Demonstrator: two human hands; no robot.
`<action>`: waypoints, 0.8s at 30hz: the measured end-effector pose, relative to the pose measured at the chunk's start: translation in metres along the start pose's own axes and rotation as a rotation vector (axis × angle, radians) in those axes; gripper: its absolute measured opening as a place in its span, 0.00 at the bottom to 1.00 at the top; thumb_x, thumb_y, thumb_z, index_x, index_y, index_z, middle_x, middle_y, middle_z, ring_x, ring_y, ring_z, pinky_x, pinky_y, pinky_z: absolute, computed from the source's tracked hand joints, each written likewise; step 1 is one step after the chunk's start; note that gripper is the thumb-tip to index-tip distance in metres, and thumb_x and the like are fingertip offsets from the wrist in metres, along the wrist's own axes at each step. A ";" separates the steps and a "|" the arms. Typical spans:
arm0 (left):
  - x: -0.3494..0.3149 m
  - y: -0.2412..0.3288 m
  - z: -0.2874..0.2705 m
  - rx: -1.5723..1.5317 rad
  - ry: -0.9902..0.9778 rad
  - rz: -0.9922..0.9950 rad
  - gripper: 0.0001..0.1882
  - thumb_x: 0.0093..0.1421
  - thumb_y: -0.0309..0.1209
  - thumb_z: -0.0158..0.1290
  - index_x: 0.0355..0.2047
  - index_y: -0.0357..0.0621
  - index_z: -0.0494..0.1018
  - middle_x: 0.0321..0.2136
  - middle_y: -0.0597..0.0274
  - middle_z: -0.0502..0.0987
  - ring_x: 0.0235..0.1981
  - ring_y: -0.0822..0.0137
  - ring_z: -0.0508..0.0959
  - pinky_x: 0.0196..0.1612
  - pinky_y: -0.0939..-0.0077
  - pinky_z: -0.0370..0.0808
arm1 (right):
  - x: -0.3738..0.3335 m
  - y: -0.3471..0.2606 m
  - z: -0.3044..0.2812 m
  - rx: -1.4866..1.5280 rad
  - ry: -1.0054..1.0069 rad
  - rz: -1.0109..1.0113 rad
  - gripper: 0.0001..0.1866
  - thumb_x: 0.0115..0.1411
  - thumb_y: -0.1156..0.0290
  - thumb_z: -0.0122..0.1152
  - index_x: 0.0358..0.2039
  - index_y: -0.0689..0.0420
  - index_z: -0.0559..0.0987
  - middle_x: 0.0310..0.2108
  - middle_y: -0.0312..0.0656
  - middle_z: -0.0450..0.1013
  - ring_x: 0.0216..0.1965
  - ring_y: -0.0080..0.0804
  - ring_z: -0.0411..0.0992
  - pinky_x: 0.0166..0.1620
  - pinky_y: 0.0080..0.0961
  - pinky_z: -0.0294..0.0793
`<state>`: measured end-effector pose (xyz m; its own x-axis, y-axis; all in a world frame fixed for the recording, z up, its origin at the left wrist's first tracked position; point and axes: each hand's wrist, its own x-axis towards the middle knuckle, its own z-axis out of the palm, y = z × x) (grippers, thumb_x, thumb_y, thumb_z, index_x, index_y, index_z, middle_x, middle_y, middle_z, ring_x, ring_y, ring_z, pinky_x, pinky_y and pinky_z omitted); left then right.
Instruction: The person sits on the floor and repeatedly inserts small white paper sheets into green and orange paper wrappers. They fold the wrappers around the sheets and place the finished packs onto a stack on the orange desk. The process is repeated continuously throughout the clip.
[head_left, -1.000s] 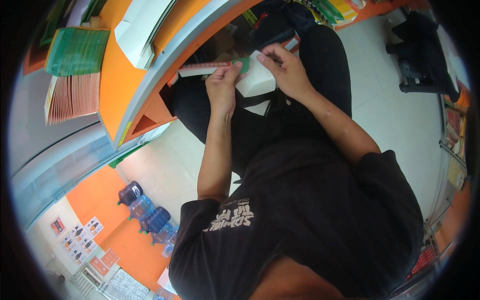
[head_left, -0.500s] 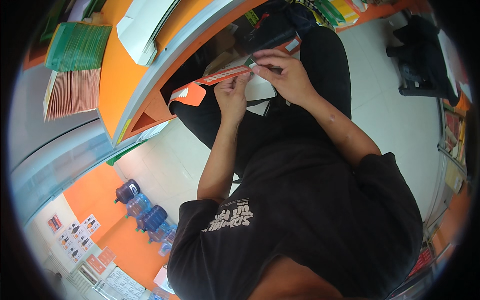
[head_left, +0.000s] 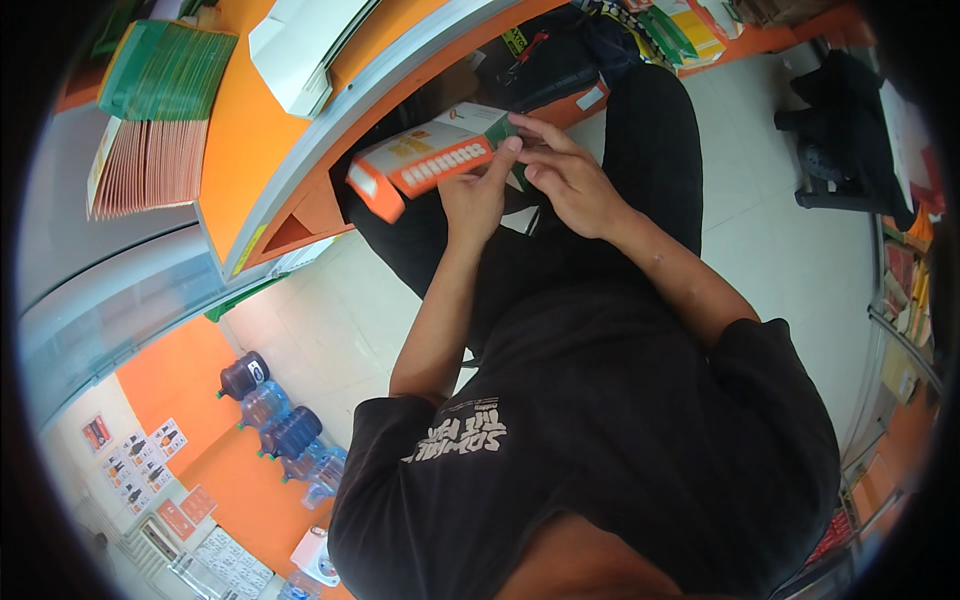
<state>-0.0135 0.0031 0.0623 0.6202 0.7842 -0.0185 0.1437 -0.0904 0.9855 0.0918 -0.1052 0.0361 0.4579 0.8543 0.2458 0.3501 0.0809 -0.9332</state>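
Note:
A small cardboard carton [head_left: 430,150] in white, orange and green is held above my lap, its shape opened out into a box. An orange end flap [head_left: 376,190] sticks out at its left end. My left hand [head_left: 475,205] is closed on the carton's near side, the thumb up against the green right end. At that same green end is my right hand [head_left: 578,185], its fingers bent and pressing on the end panels. The carton's underside and some of my left fingers are hidden.
On the orange counter [head_left: 250,160] at the left stand a stack of flat folded cartons [head_left: 165,120] and several white flattened boxes [head_left: 300,60]. A dark bag [head_left: 540,75] lies in the space beyond my knees. Large water bottles [head_left: 285,425] line the wall, and a black stool [head_left: 835,140] stands right.
The carton has gone from nearly flat to an opened box, turned so its white and yellow face shows. My right hand has shifted slightly down at the green end.

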 end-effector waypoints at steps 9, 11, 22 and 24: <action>-0.017 -0.007 0.010 0.445 -0.360 0.115 0.08 0.56 0.25 0.55 0.35 0.35 0.74 0.31 0.49 0.80 0.34 0.56 0.82 0.37 0.65 0.76 | 0.018 -0.015 0.001 -0.116 0.077 0.164 0.19 0.58 0.74 0.62 0.50 0.59 0.69 0.46 0.50 0.76 0.46 0.46 0.77 0.46 0.34 0.77; -0.006 -0.011 -0.001 0.141 -0.315 -0.063 0.13 0.58 0.26 0.53 0.43 0.38 0.70 0.33 0.56 0.80 0.37 0.60 0.82 0.40 0.68 0.76 | 0.019 -0.002 -0.004 -0.307 0.222 -0.117 0.20 0.58 0.76 0.62 0.50 0.59 0.68 0.38 0.48 0.78 0.36 0.46 0.80 0.35 0.31 0.79; 0.007 0.018 -0.009 -0.175 0.102 -0.020 0.11 0.59 0.28 0.61 0.39 0.33 0.77 0.32 0.59 0.81 0.32 0.74 0.79 0.37 0.83 0.74 | 0.024 -0.023 -0.009 0.397 0.238 0.077 0.07 0.63 0.75 0.59 0.39 0.65 0.75 0.52 0.46 0.74 0.44 0.26 0.76 0.46 0.23 0.77; 0.003 0.015 -0.010 -0.008 0.112 0.032 0.10 0.59 0.28 0.62 0.38 0.32 0.79 0.31 0.60 0.81 0.32 0.76 0.78 0.37 0.85 0.73 | 0.024 -0.025 -0.012 0.363 0.214 0.058 0.08 0.62 0.75 0.60 0.40 0.64 0.77 0.52 0.46 0.74 0.44 0.26 0.77 0.46 0.23 0.77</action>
<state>-0.0173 0.0105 0.0785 0.5340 0.8449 0.0316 0.1189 -0.1120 0.9866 0.1039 -0.0926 0.0690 0.6412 0.7399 0.2034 0.0261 0.2439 -0.9694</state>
